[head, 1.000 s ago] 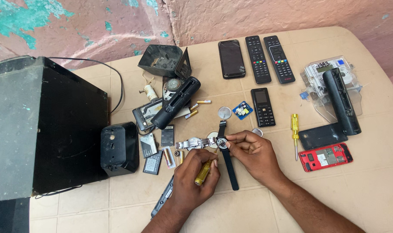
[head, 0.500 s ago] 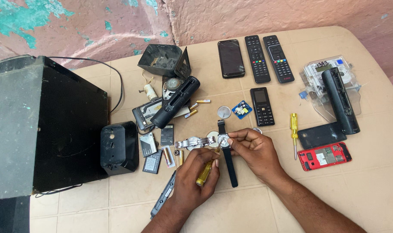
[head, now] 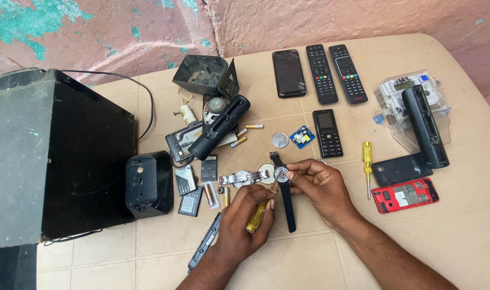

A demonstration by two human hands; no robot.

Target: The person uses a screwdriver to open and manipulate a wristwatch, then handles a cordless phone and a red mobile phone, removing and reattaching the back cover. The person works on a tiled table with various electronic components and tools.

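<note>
Black-strap watch (head: 282, 185), round silvery case, strap running toward and away from me; right hand (head: 320, 185) pinches the case, left hand (head: 245, 223) clasps a yellow screwdriver (head: 257, 215).

My left fingers (head: 255, 207) hid the screwdriver (head: 255, 217) grip, its tip too small, black speaker (head: 51, 156) cut off leftward

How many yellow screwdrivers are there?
2: one screwdriver in the left hand, its handle showing; another screwdriver lying on the table beside the keypad phone.
</note>
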